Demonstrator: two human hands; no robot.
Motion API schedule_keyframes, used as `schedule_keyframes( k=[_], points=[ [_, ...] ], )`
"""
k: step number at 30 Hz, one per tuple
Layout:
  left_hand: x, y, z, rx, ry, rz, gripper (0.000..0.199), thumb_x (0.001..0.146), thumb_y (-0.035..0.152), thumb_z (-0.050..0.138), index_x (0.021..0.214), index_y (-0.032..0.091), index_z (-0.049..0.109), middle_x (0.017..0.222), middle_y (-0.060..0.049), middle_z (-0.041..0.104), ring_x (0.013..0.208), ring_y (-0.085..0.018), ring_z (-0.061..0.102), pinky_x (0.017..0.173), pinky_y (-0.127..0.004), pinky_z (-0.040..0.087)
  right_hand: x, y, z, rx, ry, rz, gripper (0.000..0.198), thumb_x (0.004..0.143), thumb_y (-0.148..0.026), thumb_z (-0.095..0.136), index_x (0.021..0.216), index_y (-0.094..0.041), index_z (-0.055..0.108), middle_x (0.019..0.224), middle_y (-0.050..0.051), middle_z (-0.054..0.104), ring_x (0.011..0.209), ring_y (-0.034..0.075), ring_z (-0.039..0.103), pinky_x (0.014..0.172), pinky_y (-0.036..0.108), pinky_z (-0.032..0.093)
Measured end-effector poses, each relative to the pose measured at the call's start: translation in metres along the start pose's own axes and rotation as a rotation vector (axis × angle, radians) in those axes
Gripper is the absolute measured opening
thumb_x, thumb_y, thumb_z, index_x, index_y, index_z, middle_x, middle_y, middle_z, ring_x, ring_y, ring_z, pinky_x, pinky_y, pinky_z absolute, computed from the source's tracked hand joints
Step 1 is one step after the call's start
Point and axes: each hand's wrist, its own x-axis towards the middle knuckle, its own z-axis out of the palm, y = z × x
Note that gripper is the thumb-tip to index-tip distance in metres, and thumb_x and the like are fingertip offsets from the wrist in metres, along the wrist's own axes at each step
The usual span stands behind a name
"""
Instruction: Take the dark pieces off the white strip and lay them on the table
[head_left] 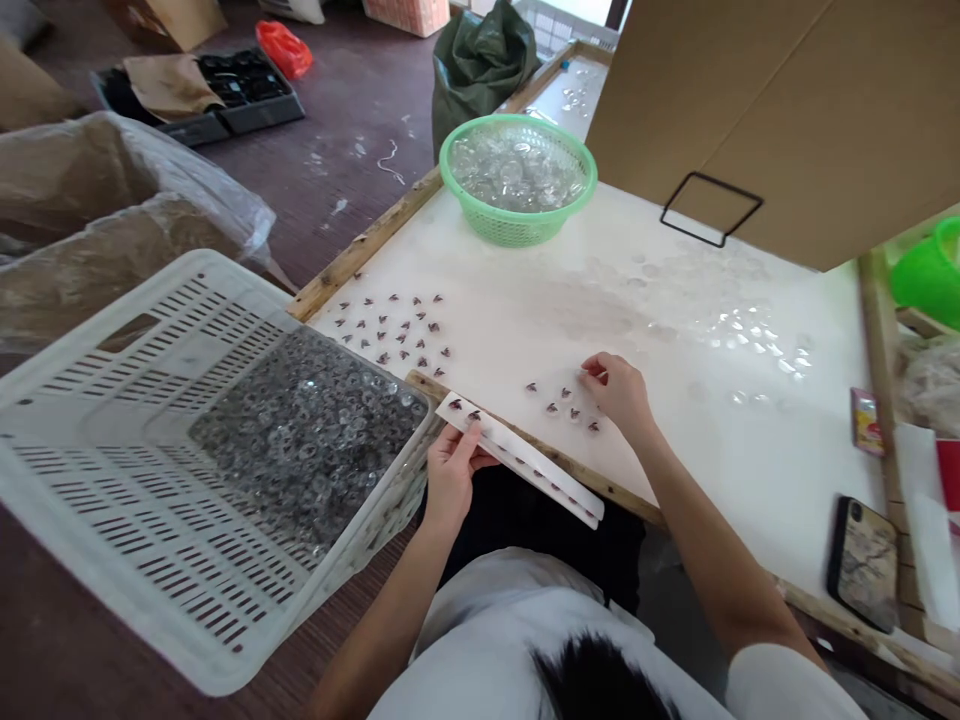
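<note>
My left hand (pixel 452 470) grips a long white strip (pixel 536 470) near its left end, thumb on top. Small dark insect-like stickers run along the strip in a row. Over the white tabletop, my right hand (pixel 619 393) has its thumb and fingers pinched together; what is between the fingertips, if anything, is too small to make out. Beside those fingertips lies a small group of clear round pieces (pixel 574 413) bearing dark marks. A larger group of similar marked pieces (pixel 403 338) is spread in rough rows to the left.
A white plastic crate (pixel 150 400) full of clear pieces stands at the left. A green basket (pixel 517 228) of clear discs sits at the table's back. Loose clear discs (pixel 757 335) lie at right, near a phone (pixel 864 562). A large cardboard sheet (pixel 780 120) stands behind.
</note>
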Motion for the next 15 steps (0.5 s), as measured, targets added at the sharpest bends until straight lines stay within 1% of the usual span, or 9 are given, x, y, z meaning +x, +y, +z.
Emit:
schedule_keyframes(
  k=[3,5,6,7,9,10,11,13,15],
  points=[
    [-0.003,0.000,0.002,0.013,-0.034,-0.003,0.025,0.078,0.036,0.073,0.095,0.018,0.069,0.079,-0.001,0.070,0.066,-0.015,0.066,0.061,-0.026,0.058,-0.016,-0.012,-0.001,-0.043,0.020,-0.047,0.016,0.084,-0.021,0.051,0.094,-0.022,0.064,0.088,0.005,0.068,0.077,0.020,0.061,0.071,0.034,0.044],
    [-0.006,0.000,0.003,0.031,-0.050,-0.004,0.028,0.079,0.037,0.072,0.100,0.019,0.069,0.082,-0.003,0.071,0.069,-0.016,0.067,0.062,-0.027,0.058,-0.026,-0.031,-0.001,-0.041,0.052,-0.095,0.017,0.088,-0.022,0.049,0.095,-0.021,0.064,0.095,0.008,0.068,0.083,0.022,0.062,0.073,0.035,0.045],
    [-0.007,-0.001,0.004,0.045,-0.054,0.000,0.030,0.079,0.038,0.071,0.102,0.019,0.069,0.083,-0.003,0.071,0.069,-0.017,0.067,0.061,-0.027,0.058,-0.031,-0.044,0.001,0.003,0.037,-0.130,0.016,0.089,-0.024,0.050,0.096,-0.021,0.064,0.097,0.009,0.067,0.083,0.022,0.062,0.073,0.035,0.045],
    [-0.008,-0.001,0.004,0.063,-0.061,0.008,0.031,0.080,0.038,0.070,0.103,0.018,0.069,0.084,-0.004,0.071,0.069,-0.017,0.067,0.061,-0.027,0.058,-0.036,-0.058,0.004,0.074,-0.005,-0.171,0.015,0.089,-0.025,0.052,0.097,-0.021,0.064,0.098,0.008,0.067,0.082,0.021,0.062,0.073,0.034,0.046],
    [-0.009,-0.002,0.005,0.106,-0.076,0.035,0.032,0.081,0.039,0.069,0.104,0.017,0.069,0.086,-0.005,0.071,0.068,-0.016,0.067,0.059,-0.026,0.057,-0.047,-0.086,0.012,0.243,-0.156,-0.254,0.012,0.088,-0.026,0.057,0.097,-0.021,0.063,0.094,0.006,0.067,0.077,0.018,0.062,0.071,0.031,0.047],
    [-0.010,-0.002,0.004,0.130,-0.080,0.052,0.032,0.081,0.039,0.069,0.104,0.017,0.069,0.088,-0.005,0.071,0.068,-0.016,0.066,0.058,-0.026,0.057,-0.052,-0.099,0.017,0.296,-0.215,-0.289,0.009,0.087,-0.024,0.059,0.095,-0.022,0.063,0.091,0.004,0.067,0.076,0.016,0.062,0.070,0.029,0.048],
    [-0.010,-0.002,0.003,0.152,-0.081,0.065,0.033,0.081,0.040,0.069,0.105,0.016,0.069,0.089,-0.005,0.071,0.069,-0.016,0.066,0.057,-0.025,0.056,-0.057,-0.109,0.023,0.318,-0.240,-0.314,0.006,0.087,-0.021,0.059,0.091,-0.022,0.063,0.088,0.003,0.066,0.076,0.016,0.061,0.069,0.028,0.047],
    [-0.010,-0.003,0.001,0.181,-0.075,0.070,0.034,0.081,0.041,0.069,0.104,0.016,0.068,0.089,-0.006,0.071,0.068,-0.017,0.066,0.056,-0.024,0.056,-0.066,-0.122,0.033,0.291,-0.219,-0.347,0.006,0.086,-0.017,0.058,0.086,-0.021,0.061,0.085,0.002,0.064,0.078,0.016,0.060,0.070,0.028,0.046],
    [-0.009,-0.003,-0.001,0.179,-0.068,0.057,0.034,0.080,0.041,0.070,0.102,0.015,0.068,0.085,-0.005,0.071,0.066,-0.017,0.066,0.054,-0.025,0.055,-0.073,-0.127,0.039,0.231,-0.159,-0.384,0.010,0.087,-0.015,0.055,0.083,-0.022,0.060,0.085,0.004,0.062,0.081,0.019,0.058,0.073,0.031,0.046]
  ],
)
